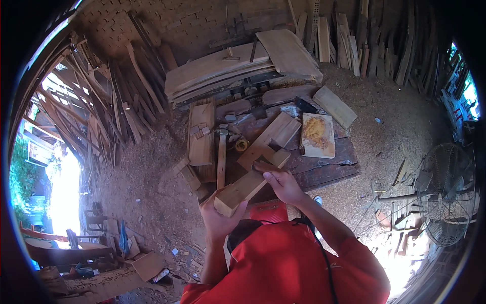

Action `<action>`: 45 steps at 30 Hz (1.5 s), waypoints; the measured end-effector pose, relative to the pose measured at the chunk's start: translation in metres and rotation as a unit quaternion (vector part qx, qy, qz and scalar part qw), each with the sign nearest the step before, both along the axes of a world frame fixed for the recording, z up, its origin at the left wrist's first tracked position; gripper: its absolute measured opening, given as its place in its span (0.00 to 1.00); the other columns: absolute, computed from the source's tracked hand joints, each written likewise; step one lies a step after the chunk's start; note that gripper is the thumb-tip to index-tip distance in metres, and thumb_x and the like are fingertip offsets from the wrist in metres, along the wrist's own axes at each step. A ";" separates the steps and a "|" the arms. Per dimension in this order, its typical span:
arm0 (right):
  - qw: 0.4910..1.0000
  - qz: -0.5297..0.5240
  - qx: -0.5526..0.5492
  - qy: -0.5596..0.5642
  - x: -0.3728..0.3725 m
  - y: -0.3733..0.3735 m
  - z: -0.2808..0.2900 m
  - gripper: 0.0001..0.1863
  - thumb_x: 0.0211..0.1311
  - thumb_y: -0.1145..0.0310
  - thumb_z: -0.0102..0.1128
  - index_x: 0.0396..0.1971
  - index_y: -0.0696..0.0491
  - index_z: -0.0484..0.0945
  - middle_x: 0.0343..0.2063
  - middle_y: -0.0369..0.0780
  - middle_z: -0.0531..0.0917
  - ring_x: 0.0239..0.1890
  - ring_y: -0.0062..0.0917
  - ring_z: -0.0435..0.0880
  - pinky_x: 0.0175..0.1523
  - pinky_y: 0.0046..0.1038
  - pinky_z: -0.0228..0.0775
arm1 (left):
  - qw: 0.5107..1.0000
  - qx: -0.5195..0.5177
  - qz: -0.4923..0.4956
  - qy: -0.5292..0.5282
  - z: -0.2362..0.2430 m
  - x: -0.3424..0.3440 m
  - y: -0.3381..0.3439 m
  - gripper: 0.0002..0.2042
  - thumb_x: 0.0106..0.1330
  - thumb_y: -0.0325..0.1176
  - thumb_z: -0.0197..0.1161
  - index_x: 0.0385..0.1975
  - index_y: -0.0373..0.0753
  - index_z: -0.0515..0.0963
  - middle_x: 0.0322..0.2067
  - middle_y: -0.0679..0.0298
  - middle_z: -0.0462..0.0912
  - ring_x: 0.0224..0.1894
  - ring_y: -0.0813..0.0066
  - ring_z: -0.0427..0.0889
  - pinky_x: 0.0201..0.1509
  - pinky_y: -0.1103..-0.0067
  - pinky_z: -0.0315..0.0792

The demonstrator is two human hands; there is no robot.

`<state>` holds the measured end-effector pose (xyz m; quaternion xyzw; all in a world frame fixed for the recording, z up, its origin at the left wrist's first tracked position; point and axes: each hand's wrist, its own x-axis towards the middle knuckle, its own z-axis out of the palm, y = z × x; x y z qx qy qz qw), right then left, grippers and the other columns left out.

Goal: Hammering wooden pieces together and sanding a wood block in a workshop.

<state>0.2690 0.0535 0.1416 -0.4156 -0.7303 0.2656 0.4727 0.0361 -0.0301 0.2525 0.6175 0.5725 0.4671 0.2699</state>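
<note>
A long, squared wooden block [248,187] lies slantwise in front of me above the near side of the workbench [324,175]. My left hand [221,217] is wrapped round its near end, with the thumb along one side. My right hand [284,186] is closed on a small dark brown flat piece [264,166], which rests against the block toward its far end. Whether that piece is wood or something else I cannot make out. Under and beyond the block lies a wide wooden board [279,129]. A hammer [221,154] with a pale handle lies left of the block.
A yellow roll of tape [242,145] sits near the hammer. Small wood blocks [200,130] rest on a thick plank at left. At right lies a board with an orange-yellow patch [318,134]. Stacked planks [217,76] stand behind; a caged fan [445,195] stands right.
</note>
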 end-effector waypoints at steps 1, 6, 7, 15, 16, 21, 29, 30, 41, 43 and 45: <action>0.997 -0.004 -0.075 -0.004 0.007 0.004 -0.011 0.23 0.88 0.53 0.47 0.63 0.51 0.85 0.44 0.56 0.89 0.48 0.54 0.90 0.54 0.48 0.81 | 1.000 0.001 -0.001 0.001 0.001 0.000 0.000 0.19 0.55 0.30 0.82 0.45 0.30 0.88 0.37 0.59 0.93 0.41 0.73 0.93 0.48 0.72 0.85; 0.931 -0.077 -0.299 -0.196 0.045 0.049 -0.048 0.29 0.89 0.47 0.43 0.53 0.55 0.87 0.40 0.56 0.89 0.48 0.52 0.92 0.53 0.48 0.81 | 1.000 -0.011 -0.004 -0.011 -0.004 0.002 -0.002 0.21 0.54 0.31 0.82 0.47 0.30 0.87 0.38 0.58 0.93 0.42 0.74 0.91 0.48 0.72 0.84; 0.960 -0.035 -0.268 -0.068 0.015 0.024 -0.022 0.30 0.89 0.47 0.42 0.51 0.56 0.88 0.40 0.58 0.89 0.48 0.52 0.91 0.53 0.47 0.82 | 1.000 -0.013 0.006 -0.010 -0.009 -0.003 -0.003 0.21 0.54 0.31 0.82 0.47 0.30 0.87 0.38 0.58 0.93 0.42 0.74 0.91 0.48 0.72 0.84; 0.959 -0.095 -0.264 -0.041 0.045 0.038 -0.047 0.29 0.88 0.49 0.44 0.47 0.57 0.88 0.32 0.55 0.89 0.39 0.51 0.93 0.47 0.49 0.83 | 1.000 -0.023 -0.007 -0.013 -0.007 -0.002 -0.001 0.21 0.54 0.28 0.81 0.47 0.29 0.86 0.38 0.59 0.92 0.43 0.75 0.90 0.49 0.73 0.84; 0.960 -0.088 -0.263 -0.043 0.032 0.032 -0.029 0.29 0.88 0.49 0.44 0.47 0.57 0.88 0.32 0.55 0.89 0.39 0.51 0.93 0.47 0.49 0.83 | 1.000 -0.022 0.000 -0.013 -0.009 -0.004 0.001 0.21 0.54 0.28 0.81 0.47 0.29 0.86 0.38 0.59 0.92 0.43 0.75 0.90 0.49 0.73 0.84; 0.986 -0.050 0.099 0.127 -0.057 -0.030 0.069 0.30 0.89 0.49 0.44 0.35 0.56 0.86 0.25 0.57 0.84 0.31 0.52 0.89 0.37 0.53 0.78 | 1.000 -0.015 -0.006 -0.024 -0.001 -0.001 -0.001 0.20 0.55 0.28 0.81 0.48 0.29 0.86 0.39 0.59 0.92 0.43 0.75 0.90 0.49 0.72 0.84; 0.962 0.025 -0.235 -0.139 -0.009 -0.006 0.042 0.27 0.89 0.55 0.45 0.39 0.59 0.87 0.27 0.53 0.88 0.37 0.50 0.93 0.42 0.46 0.85 | 0.999 -0.038 0.005 -0.037 -0.011 -0.007 -0.004 0.20 0.56 0.29 0.80 0.48 0.29 0.85 0.40 0.59 0.92 0.43 0.75 0.90 0.49 0.72 0.84; 0.961 0.021 -0.237 -0.139 -0.024 -0.021 0.058 0.27 0.89 0.55 0.45 0.39 0.59 0.87 0.27 0.53 0.88 0.37 0.50 0.93 0.42 0.46 0.85 | 0.999 -0.034 -0.006 -0.042 -0.010 -0.005 -0.002 0.20 0.56 0.29 0.80 0.48 0.29 0.85 0.40 0.59 0.92 0.43 0.75 0.90 0.49 0.72 0.84; 0.964 0.071 -0.230 -0.114 -0.015 -0.017 0.053 0.26 0.90 0.53 0.41 0.65 0.55 0.82 0.41 0.53 0.92 0.49 0.46 0.93 0.60 0.40 0.82 | 0.994 -0.058 0.005 -0.091 -0.013 -0.006 0.000 0.25 0.57 0.32 0.83 0.52 0.27 0.84 0.41 0.54 0.93 0.45 0.70 0.93 0.52 0.72 0.85; 0.991 0.079 -0.100 -0.050 -0.023 -0.026 0.064 0.26 0.90 0.55 0.41 0.66 0.56 0.81 0.43 0.52 0.93 0.50 0.45 0.93 0.61 0.39 0.81 | 0.993 -0.051 -0.008 -0.102 -0.008 -0.003 0.002 0.24 0.57 0.31 0.82 0.52 0.27 0.83 0.41 0.55 0.93 0.46 0.71 0.93 0.52 0.72 0.85; 0.991 0.085 -0.107 0.000 -0.012 -0.014 0.019 0.25 0.90 0.56 0.40 0.67 0.56 0.81 0.43 0.50 0.93 0.48 0.43 0.94 0.56 0.37 0.83 | 0.999 -0.020 -0.012 -0.041 -0.013 -0.006 0.003 0.24 0.58 0.30 0.82 0.52 0.26 0.83 0.41 0.55 0.93 0.46 0.70 0.93 0.51 0.72 0.85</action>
